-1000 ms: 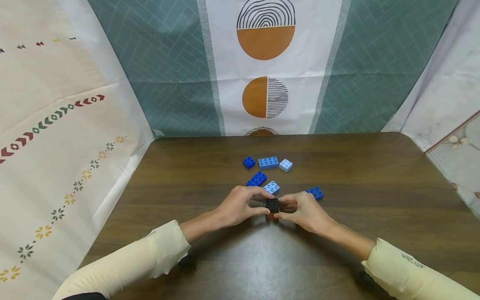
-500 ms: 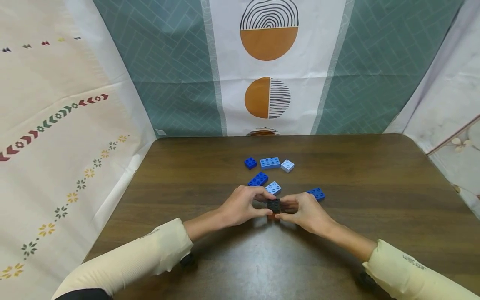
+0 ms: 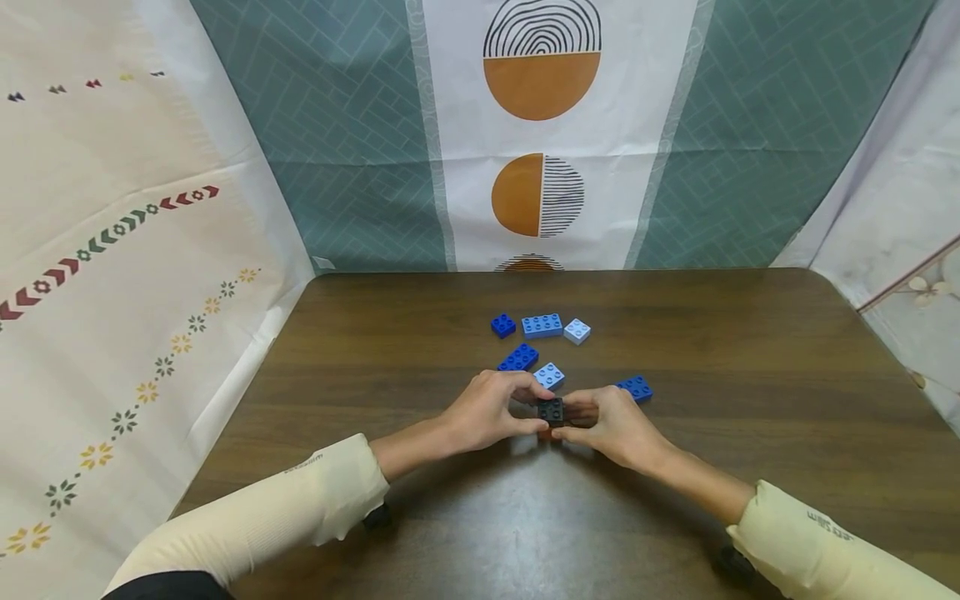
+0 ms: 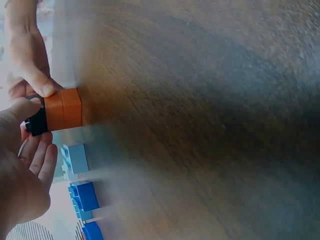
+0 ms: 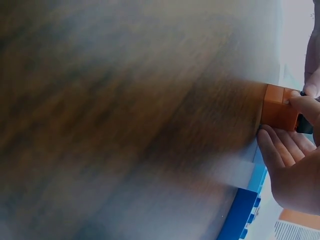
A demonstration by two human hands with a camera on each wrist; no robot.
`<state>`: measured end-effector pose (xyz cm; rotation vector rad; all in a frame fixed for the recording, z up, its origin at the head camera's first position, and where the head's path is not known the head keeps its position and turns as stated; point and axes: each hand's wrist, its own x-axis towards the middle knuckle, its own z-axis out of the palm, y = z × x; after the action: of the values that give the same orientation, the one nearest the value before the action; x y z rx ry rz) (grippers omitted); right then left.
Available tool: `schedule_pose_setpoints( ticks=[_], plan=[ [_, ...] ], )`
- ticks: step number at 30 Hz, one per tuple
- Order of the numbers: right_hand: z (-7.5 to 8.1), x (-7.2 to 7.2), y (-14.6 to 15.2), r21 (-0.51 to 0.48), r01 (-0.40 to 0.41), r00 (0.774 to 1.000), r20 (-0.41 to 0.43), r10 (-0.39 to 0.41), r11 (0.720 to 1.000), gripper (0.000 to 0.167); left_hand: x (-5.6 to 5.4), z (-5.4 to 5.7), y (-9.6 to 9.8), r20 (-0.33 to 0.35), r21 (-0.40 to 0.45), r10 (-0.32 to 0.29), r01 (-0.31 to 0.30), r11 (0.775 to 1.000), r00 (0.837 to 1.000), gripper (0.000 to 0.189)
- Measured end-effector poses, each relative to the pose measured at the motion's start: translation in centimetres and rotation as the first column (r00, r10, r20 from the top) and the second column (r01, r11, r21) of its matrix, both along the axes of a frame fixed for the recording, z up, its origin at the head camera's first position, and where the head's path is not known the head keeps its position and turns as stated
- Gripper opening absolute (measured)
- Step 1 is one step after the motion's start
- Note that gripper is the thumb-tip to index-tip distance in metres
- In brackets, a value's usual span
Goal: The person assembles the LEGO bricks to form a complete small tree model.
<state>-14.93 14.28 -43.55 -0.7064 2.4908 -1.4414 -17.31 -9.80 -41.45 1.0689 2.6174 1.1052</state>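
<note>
A black building brick (image 3: 551, 410) sits on top of a stack of two orange building bricks (image 4: 64, 109), which stands upright on the table. My left hand (image 3: 489, 412) pinches the black brick between thumb and fingers. From the other side, my right hand (image 3: 618, 423) grips the orange bricks, its thumb near the seam under the black one. In the right wrist view the orange stack (image 5: 280, 107) shows its lower side resting on the wood. Seen from the head, the hands and the black brick hide most of the orange.
Just behind the hands lie a light blue brick (image 3: 550, 377) and a dark blue brick (image 3: 518, 357). Farther back are a small dark blue brick (image 3: 503, 325), a long light blue brick (image 3: 542, 326) and a pale blue brick (image 3: 577, 331). Another blue brick (image 3: 635, 387) lies beyond the right hand.
The head view has shifted slightly, so everything appears a little farther right. Both hands keep their hold on the stack, with hardly any visible movement.
</note>
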Motion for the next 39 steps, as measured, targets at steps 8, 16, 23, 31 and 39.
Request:
schedule_pose_setpoints(
  ticks=[8,16,23,31,39],
  plan=[
    [0.1,-0.1,0.0,0.0,0.008,1.0,0.021,-0.008,1.0,0.033,-0.2,-0.2,0.0,-0.034,-0.005,-0.008,0.008,1.0,0.999,0.034],
    [-0.1,0.9,0.0,-0.063,0.085,0.996,0.046,-0.082,0.994,0.043,-0.1,0.1,0.1,-0.065,-0.033,-0.037,0.034,0.999,0.997,0.035],
    [-0.1,1.7,-0.6,-0.077,0.158,0.979,-0.12,-0.166,0.984,0.043,-0.1,-0.2,0.3,-0.096,-0.014,-0.042,0.041,0.999,0.995,0.034],
    [0.1,1.6,-1.0,-0.054,0.133,0.952,-0.27,-0.142,0.99,0.038,0.2,-0.5,0.0,-0.112,-0.014,-0.018,0.017,1.0,0.993,0.034],
    [0.3,1.5,-1.0,-0.059,0.127,0.956,-0.258,-0.138,0.99,0.036,0.3,-0.7,0.1,-0.111,-0.007,-0.005,0.004,1.0,0.994,0.034]
  ],
)
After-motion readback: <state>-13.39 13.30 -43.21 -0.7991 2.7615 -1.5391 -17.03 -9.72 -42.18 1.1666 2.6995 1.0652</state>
